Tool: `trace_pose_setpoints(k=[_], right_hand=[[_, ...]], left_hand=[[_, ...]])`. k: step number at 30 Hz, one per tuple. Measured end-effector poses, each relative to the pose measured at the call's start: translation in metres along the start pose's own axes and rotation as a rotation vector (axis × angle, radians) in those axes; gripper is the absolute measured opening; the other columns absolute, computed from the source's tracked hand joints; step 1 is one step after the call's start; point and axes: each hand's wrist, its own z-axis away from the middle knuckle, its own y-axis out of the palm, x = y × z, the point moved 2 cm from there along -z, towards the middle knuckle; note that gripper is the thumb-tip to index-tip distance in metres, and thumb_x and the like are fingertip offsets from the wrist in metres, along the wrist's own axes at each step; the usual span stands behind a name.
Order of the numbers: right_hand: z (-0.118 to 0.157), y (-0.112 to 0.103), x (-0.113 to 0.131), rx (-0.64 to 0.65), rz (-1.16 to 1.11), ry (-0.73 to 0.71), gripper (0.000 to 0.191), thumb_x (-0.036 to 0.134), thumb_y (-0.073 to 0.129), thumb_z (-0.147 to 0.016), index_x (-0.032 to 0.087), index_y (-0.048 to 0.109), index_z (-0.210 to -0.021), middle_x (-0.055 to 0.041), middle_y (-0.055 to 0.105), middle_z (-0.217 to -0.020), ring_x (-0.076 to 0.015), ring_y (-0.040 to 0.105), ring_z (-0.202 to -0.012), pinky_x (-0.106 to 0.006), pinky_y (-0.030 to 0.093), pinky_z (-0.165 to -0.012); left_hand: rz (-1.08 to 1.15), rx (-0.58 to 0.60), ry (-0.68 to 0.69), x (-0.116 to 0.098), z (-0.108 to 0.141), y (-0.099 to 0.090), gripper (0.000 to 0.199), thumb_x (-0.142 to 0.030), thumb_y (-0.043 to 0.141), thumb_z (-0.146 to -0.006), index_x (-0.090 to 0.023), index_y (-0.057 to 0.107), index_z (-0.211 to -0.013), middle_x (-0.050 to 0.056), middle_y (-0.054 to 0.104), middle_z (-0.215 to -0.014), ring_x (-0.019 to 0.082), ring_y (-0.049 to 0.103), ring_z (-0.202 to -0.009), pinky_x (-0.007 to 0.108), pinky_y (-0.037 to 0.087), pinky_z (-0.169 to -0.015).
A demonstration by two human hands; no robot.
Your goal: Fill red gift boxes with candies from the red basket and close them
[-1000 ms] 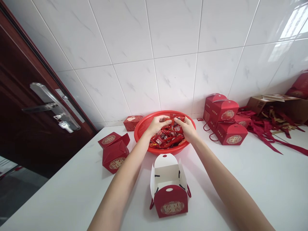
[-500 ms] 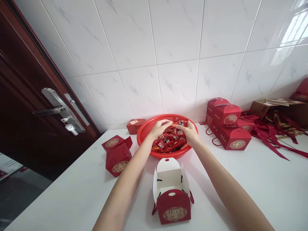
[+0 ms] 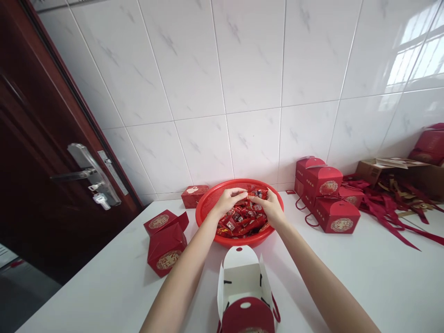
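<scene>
A red plastic basket point(image 3: 207, 196) holds a heap of red-wrapped candies point(image 3: 239, 223). Over the heap, my left hand point(image 3: 229, 202) pinches a small red-wrapped candy point(image 3: 250, 196) between thumb and fingertips. From the other side my right hand point(image 3: 271, 208) grips at the same spot, its thumb close to the left fingertips; part of what it holds is hidden. In front of the basket, between my forearms, an open red gift box point(image 3: 241, 273) with a white inside and a rope handle stands upright. The visible part of its inside shows only dark handle ends.
Two red boxes point(image 3: 166, 252) lie to the left, and a small red box point(image 3: 194, 197) touches the wall behind. Several closed red boxes point(image 3: 326, 201) are stacked at right, near red ribbons point(image 3: 385, 212) and a cardboard box point(image 3: 373, 169). A door point(image 3: 38, 138) stands at left.
The camera has tilted up, so everything sits lower in view and the front gift box is partly cut off. Both hands stay over the basket, with little change in grip.
</scene>
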Motion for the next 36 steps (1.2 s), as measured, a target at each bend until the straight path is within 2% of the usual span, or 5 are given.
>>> trace_pose_setpoints(k=[11, 21, 31, 33, 36], right_hand=[[0.0, 0.001, -0.002, 0.026, 0.036, -0.004, 0.038, 0.027, 0.083, -0.058, 0.022, 0.066, -0.091, -0.002, 0.076, -0.093, -0.0254, 0.071, -0.091, -0.04, 0.057, -0.082], [-0.002, 0.0, -0.004, -0.001, 0.108, -0.022, 0.039, 0.028, 0.083, -0.057, 0.022, 0.066, -0.092, -0.0018, 0.075, -0.094, -0.025, 0.069, -0.092, -0.04, 0.055, -0.084], [0.0, 0.0, 0.0, -0.011, 0.066, 0.006, 0.04, 0.027, 0.081, -0.058, 0.022, 0.063, -0.094, -0.0014, 0.074, -0.094, -0.0237, 0.069, -0.089, -0.038, 0.056, -0.081], [0.0, -0.001, 0.001, -0.019, 0.078, -0.003, 0.039, 0.027, 0.082, -0.058, 0.022, 0.063, -0.092, -0.0007, 0.074, -0.092, -0.0232, 0.069, -0.088, -0.037, 0.056, -0.08], [-0.001, -0.002, 0.001, -0.018, 0.052, -0.024, 0.038, 0.028, 0.082, -0.057, 0.022, 0.062, -0.089, 0.0001, 0.074, -0.089, -0.0231, 0.069, -0.087, -0.037, 0.056, -0.079]], left_hand=[[-0.097, -0.049, 0.012, -0.006, 0.004, 0.0, 0.03, -0.045, 0.079, -0.065, -0.018, 0.067, -0.073, 0.0, 0.067, -0.077, 0.017, 0.059, -0.075, 0.031, 0.046, -0.074], [-0.04, -0.056, -0.03, -0.005, 0.004, 0.001, 0.034, -0.038, 0.085, -0.06, -0.019, 0.074, -0.085, 0.005, 0.074, -0.095, 0.022, 0.065, -0.092, 0.036, 0.049, -0.089], [-0.142, -0.014, 0.005, -0.004, 0.003, 0.0, 0.026, -0.041, 0.079, -0.067, -0.018, 0.07, -0.075, -0.001, 0.067, -0.077, 0.016, 0.06, -0.076, 0.03, 0.046, -0.074], [-0.139, -0.047, 0.017, -0.005, 0.003, 0.001, 0.029, -0.041, 0.081, -0.066, -0.018, 0.071, -0.08, 0.002, 0.071, -0.084, 0.019, 0.063, -0.083, 0.031, 0.048, -0.079], [-0.106, -0.211, 0.063, -0.012, 0.013, -0.001, 0.033, -0.042, 0.08, -0.069, -0.018, 0.072, -0.09, 0.006, 0.074, -0.098, 0.022, 0.066, -0.097, 0.034, 0.05, -0.088]])
